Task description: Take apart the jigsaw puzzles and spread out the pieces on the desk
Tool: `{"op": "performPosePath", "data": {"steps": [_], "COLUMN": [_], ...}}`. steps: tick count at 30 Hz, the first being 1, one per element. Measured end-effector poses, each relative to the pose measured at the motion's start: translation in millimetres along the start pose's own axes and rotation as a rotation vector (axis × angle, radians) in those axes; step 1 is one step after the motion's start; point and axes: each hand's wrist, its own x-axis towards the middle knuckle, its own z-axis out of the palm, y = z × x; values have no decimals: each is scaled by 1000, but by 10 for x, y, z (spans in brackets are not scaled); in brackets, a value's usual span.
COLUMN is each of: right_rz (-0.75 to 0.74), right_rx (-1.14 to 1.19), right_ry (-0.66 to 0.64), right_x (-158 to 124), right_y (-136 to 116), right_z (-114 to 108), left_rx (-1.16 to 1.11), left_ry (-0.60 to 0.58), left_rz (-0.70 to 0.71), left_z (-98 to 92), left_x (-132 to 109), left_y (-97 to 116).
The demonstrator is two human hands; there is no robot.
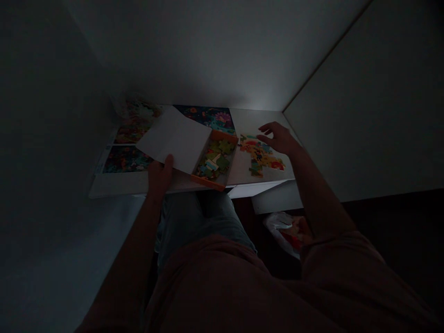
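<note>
The left hand (pixel 159 178) was curled around the lower edge of a thin white rectangular card (pixel 175 138), its thumb lying on the face and its fingers out of sight beneath, so it had hold of the card, which sat tilted above the counter (pixel 255 178). The right hand (pixel 279 139) was open, its fingers spread and curved, with nothing in its grasp. It was just beside a partly joined patch of multicoloured jigsaw pieces (pixel 260 156), lying at about three o'clock from an orange-rimmed cardboard tray (pixel 208 182); in the dim light, I cannot tell whether the fingertips touched them. The tray held a loose heap of green, blue and yellow jigsaw pieces (pixel 215 162), and the card overlapped its left side. A glossy blue floral puzzle picture (pixel 204 118) lay at twelve o'clock from the tray, and a dark multicoloured picture sheet (pixel 126 159) lay at nine o'clock. Below the counter, pale denim jeans (pixel 194 215) covered the knees, and a crumpled clear plastic bag (pixel 280 231) sat at about five o'clock.
</note>
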Motion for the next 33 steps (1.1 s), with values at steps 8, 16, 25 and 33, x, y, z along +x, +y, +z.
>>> {"op": "performPosePath", "data": {"steps": [8,16,25,33], "right_rz": [259,294,302,-3], "right_rx": [-42,116,172,569], "right_ry": [-210,-163,-11,45], "right_x": [-352,-217,-189,20], "right_y": [849,863,727,-206], "right_z": [89,162,181,404], "left_rx": [11,65,15,39], "left_ry": [32,55,80,81], "left_rz": [26,-15,14,14], "left_z": [-7,-24,-10,13], "left_x": [27,31,7,61], "left_y": [-13,52,80,-25]}}
